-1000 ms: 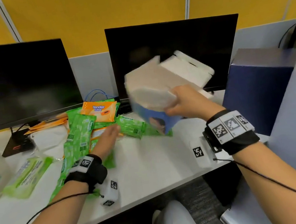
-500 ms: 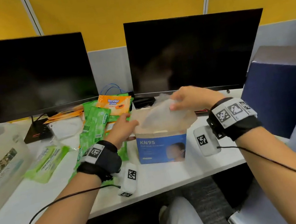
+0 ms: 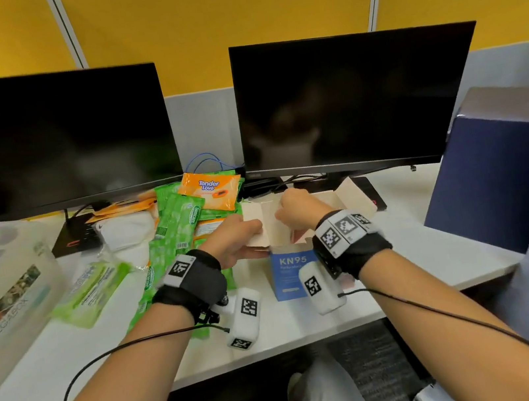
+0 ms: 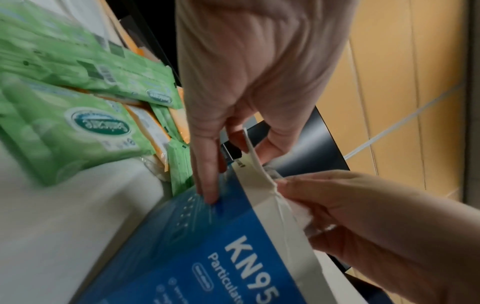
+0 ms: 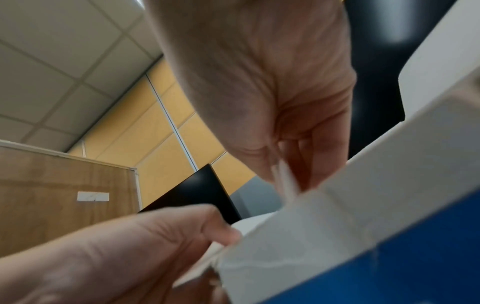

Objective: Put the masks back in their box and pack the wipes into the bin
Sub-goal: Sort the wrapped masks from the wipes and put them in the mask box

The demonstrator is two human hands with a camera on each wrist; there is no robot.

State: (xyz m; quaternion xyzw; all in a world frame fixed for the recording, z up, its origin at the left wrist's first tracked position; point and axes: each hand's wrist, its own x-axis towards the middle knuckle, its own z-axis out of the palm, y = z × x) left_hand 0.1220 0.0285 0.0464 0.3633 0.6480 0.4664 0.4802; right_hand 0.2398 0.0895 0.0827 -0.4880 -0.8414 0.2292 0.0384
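The blue KN95 mask box stands upright on the white desk with its top flaps open. My left hand pinches the box's left flap between thumb and fingers, its index finger lying along the blue side. My right hand is curled over the opening and pinches a white mask at the box's mouth. More white masks lie at the back left. Green wipe packs and an orange wipe pack are piled left of the box. The translucent bin stands at the far left.
One green wipe pack lies alone beside the bin. Two dark monitors stand along the back of the desk, with cables beneath them. A dark blue box stands on the right. The desk's front edge is just under my wrists.
A second ago my right hand held the box up in the air. The box now stands on the desk, my left hand has taken its flap and my right hand is at the opening.
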